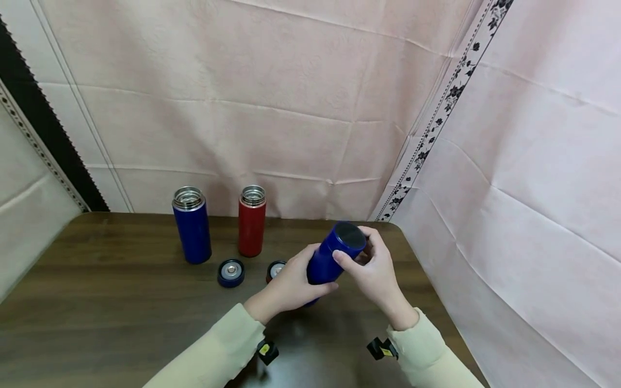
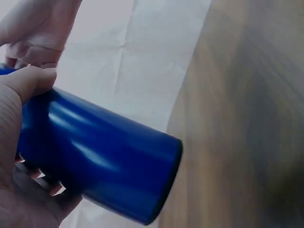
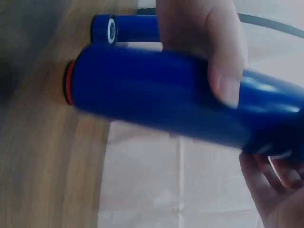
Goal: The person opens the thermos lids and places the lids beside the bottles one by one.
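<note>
Clock directions are given from the held bottle in the head view.

Held container: one blue insulated bottle, raised above the right half of the desk, tilted, its top toward 1 o'clock and its base toward 7 o'clock. A blue screw lid with a dark, glossy top sits on its mouth, so the contents are hidden. The left hand is wrapped round the body, thumb on the near side. The right hand, at 3 o'clock, grips the lid end between thumb and fingers.

Open containers: two, both upright near the rear of the desk. The blue flask stands between 9 and 10 o'clock; the red flask stands near 10 o'clock, beside it but apart. Each shows a bare steel threaded neck. Inside the necks, metal lining is visible; the depth of each interior is too small to inspect.

Loose closures: two, lying on the desk with their undersides upward. The dark blue cap lies close to 9 o'clock, in front of the gap between the flasks, its pale inner disc exposed. The red-edged cap, also near 9 o'clock, lies closer and is partly covered by the left hand.
</note>
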Demonstrator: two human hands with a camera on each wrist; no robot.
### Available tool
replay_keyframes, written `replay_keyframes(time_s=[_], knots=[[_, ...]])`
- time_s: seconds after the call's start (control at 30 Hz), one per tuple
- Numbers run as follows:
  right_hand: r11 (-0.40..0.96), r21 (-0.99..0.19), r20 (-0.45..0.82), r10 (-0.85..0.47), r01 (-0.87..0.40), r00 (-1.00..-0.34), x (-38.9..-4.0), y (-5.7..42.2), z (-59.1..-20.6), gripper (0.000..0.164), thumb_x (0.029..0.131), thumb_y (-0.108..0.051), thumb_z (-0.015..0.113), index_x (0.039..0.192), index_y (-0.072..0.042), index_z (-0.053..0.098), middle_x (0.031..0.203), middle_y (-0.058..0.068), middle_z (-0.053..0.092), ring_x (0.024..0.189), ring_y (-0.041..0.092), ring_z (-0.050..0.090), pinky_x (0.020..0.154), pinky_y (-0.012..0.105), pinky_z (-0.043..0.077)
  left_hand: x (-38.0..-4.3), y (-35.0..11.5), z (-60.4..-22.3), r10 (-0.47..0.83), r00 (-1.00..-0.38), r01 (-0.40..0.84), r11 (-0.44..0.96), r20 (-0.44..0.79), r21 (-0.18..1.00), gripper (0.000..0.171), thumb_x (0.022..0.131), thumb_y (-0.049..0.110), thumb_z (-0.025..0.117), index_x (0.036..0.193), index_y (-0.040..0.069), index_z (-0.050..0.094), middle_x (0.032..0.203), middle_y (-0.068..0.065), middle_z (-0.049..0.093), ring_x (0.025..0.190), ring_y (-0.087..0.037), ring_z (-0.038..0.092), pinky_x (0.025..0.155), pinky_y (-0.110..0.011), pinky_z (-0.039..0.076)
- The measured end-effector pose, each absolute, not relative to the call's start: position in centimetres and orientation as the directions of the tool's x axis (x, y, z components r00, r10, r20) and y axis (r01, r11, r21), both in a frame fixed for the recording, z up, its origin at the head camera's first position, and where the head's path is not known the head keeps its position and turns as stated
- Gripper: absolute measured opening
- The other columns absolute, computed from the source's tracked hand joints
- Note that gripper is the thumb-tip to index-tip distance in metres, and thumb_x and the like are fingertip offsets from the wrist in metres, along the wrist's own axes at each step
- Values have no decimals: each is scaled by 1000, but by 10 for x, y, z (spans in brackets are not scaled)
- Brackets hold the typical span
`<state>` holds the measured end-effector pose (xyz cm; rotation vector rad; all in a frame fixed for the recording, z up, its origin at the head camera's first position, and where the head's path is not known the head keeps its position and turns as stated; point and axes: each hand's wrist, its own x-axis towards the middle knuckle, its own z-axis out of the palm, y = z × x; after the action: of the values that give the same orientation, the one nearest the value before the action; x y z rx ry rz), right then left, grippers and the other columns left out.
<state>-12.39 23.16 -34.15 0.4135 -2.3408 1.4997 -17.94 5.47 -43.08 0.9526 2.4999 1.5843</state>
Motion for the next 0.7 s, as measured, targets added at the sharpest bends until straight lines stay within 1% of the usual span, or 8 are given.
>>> replay_keyframes(time_s=[0.1,0.2,0.33,0.47,0.57,0.7], knots=[[419,-799,420,-122,-430,-899,-122,230,-341,45,83,-8,73,122,-3,50,111,9,62,94,21,63,82,39,53,-175,40,-426,513,-816,480,348,266,805,77,78,54,74,142,28,39,131,7,53,112,-17,56,93,-50,48],[423,-797,399,-169,-432,-901,-127,235,-348,45,83,-7,74,122,-3,51,111,7,63,97,20,62,88,40,50,-172,27,-424,513,-826,476,413,234,776,78,77,51,76,142,28,40,131,7,53,112,-18,56,92,-51,48],[448,-798,336,-224,-403,-915,-139,246,-370,48,84,-14,75,126,-12,52,113,3,65,99,18,62,87,37,50,-172,14,-424,507,-839,459,464,199,758,79,74,50,79,141,29,40,130,9,50,112,-21,55,90,-54,49],[451,-812,268,-274,-369,-924,-148,250,-387,52,86,-23,75,131,-23,48,120,0,63,101,17,63,83,35,53,-173,5,-428,502,-843,471,514,193,717,80,74,42,81,141,30,39,128,8,47,112,-22,55,89,-55,49],[436,-837,216,-292,-330,-932,-150,248,-392,55,87,-30,74,133,-28,45,123,-1,61,101,18,64,81,35,54,-174,3,-431,488,-842,513,593,231,621,82,73,37,84,141,29,40,126,5,49,111,-23,55,90,-55,48],[434,-866,138,-273,-250,-952,-153,240,-396,55,87,-37,73,134,-28,45,122,2,60,99,20,64,80,34,54,-175,2,-433,471,-827,562,721,307,406,88,69,37,87,143,26,41,124,-2,51,109,-24,53,96,-50,45]])
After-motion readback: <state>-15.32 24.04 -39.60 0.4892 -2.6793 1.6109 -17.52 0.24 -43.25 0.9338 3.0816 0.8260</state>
